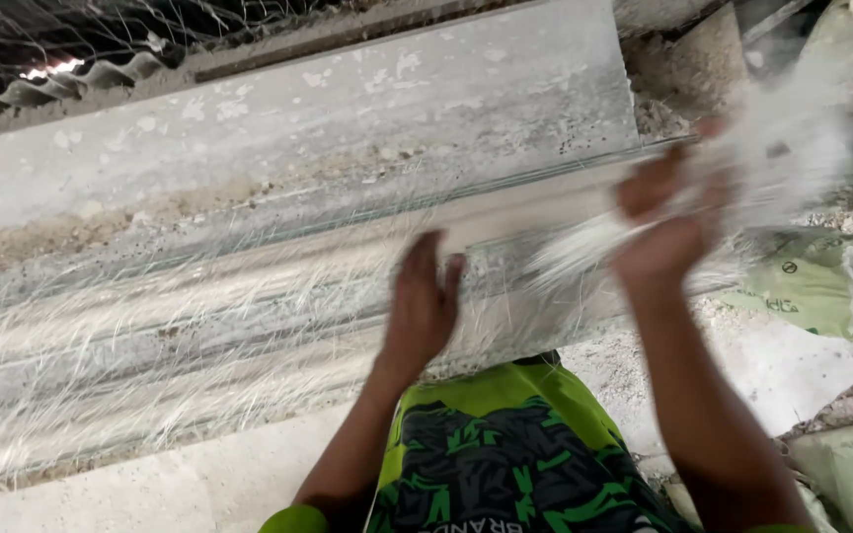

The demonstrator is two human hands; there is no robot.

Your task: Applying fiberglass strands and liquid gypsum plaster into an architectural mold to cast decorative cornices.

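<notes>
Fibres (584, 247) in the closed right hand (668, 222) could clump unevenly on the long mould (249, 266); open left hand (425, 301) presses flat.

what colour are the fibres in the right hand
White, a loose blurred bunch of fibres held in the right hand, head view.

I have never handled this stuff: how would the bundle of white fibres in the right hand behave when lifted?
Probably floppy: the fibre bundle trails loosely below the right hand. Likely light, as thin strands fan out. Loose strands lie spread over the long grey mould, so it may shed.
</notes>
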